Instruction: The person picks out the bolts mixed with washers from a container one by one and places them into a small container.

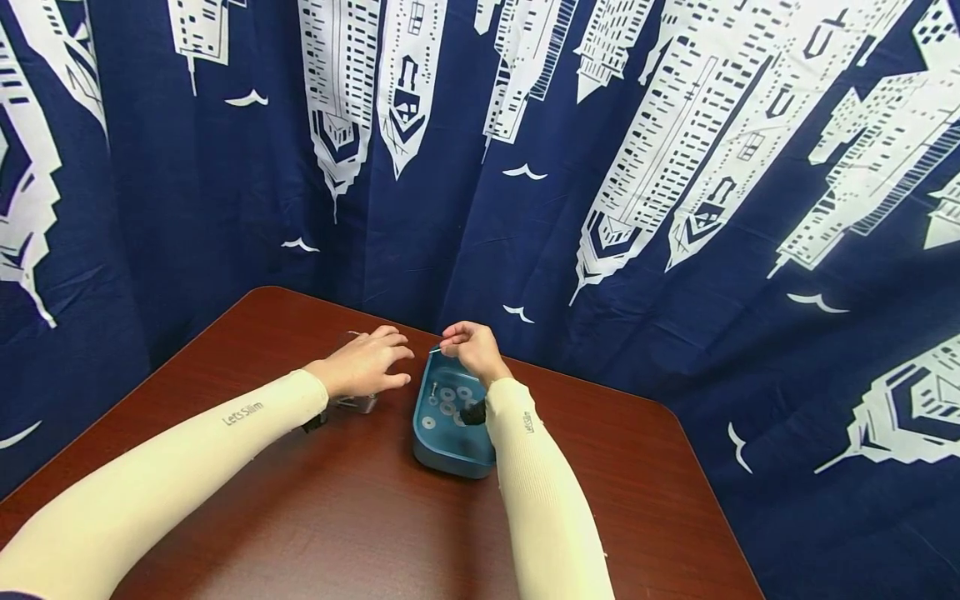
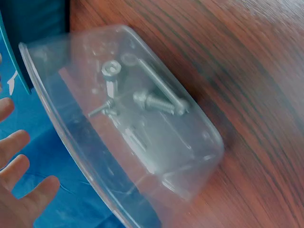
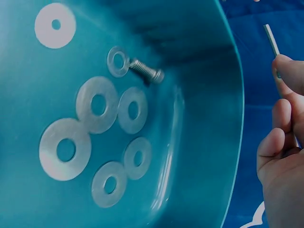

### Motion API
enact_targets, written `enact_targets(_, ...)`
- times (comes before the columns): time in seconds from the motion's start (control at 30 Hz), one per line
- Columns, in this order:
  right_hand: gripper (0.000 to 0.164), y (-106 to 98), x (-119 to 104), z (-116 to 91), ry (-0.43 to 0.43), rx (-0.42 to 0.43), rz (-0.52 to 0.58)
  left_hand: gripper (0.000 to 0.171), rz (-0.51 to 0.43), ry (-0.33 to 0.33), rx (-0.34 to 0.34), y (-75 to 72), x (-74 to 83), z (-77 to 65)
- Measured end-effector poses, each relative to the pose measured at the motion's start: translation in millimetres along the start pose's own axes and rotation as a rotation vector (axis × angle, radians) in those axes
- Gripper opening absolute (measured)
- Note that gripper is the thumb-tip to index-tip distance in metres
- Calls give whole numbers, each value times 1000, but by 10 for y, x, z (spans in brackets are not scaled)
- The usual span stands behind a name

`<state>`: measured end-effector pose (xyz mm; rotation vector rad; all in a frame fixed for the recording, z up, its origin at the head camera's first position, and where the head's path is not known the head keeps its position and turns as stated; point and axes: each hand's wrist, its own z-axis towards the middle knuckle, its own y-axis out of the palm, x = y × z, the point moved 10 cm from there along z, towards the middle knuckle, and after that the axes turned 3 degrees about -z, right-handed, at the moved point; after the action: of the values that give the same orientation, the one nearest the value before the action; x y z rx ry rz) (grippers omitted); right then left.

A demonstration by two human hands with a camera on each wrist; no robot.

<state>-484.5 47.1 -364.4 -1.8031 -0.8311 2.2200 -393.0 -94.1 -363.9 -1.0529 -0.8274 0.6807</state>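
My right hand (image 1: 474, 350) pinches a thin threaded bolt (image 3: 271, 40) between thumb and finger, above the far end of a blue tray (image 1: 453, 463). Flat washers (image 3: 65, 149) and one short bolt (image 3: 146, 70) lie on the tray's floor. Over a clear plastic container (image 2: 209, 137) my left hand (image 1: 366, 363) hovers with fingers spread and nothing in them. Inside that container are several metal bolts (image 2: 159, 102), one with a round socket head (image 2: 111, 69).
Both containers stand on a reddish-brown wooden table (image 1: 337, 500), the clear one left of the blue tray. A dark blue curtain (image 1: 450, 208) with white building prints hangs right behind the table's far edge.
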Motion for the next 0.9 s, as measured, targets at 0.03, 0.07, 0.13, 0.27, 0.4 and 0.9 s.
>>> enact_targets(0.03,26,15,-23,8,-6,-5,1,48,-1,-4,3,-17,-16,-14)
enact_targets(0.07,27,27,-47,16,-12,-9,2,48,0,-6,6,-33,-33,-27)
enact_targets(0.13,27,51,-99,25,-26,-15,8,48,0,-11,14,-62,-70,-55)
enact_targets(0.27,25,99,-197,36,-45,-23,19,47,1,-21,31,-110,-157,-103)
enact_targets(0.4,21,156,-273,43,-59,-35,20,47,-4,-37,45,-169,-240,-154)
enact_targets(0.9,23,355,-426,61,-80,-83,14,46,11,-64,118,-372,-532,-409)
